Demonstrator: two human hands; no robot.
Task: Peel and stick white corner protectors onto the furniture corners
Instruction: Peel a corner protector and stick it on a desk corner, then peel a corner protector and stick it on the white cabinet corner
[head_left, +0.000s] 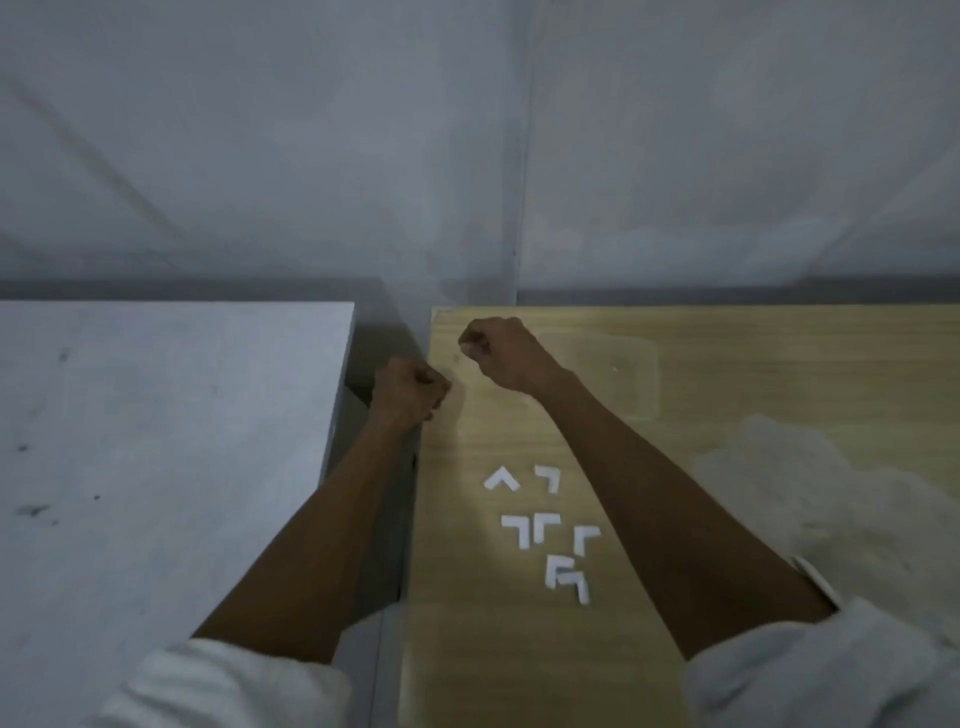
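Each grip was curled tight, contents hidden: left hand (410, 389) at the bench (753, 374) edge, right hand (498, 353) over its far corner (439, 314). Loose protectors (545, 530) lay between the forearms (649, 493). Likely peeling a backing; next, a piece would need squaring onto that corner.

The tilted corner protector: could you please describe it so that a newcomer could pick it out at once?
On the wooden table, white L-shaped protectors lie in a cluster. The tilted protector is the left one of the far pair. Only it sits like an arrowhead pointing away from the person.
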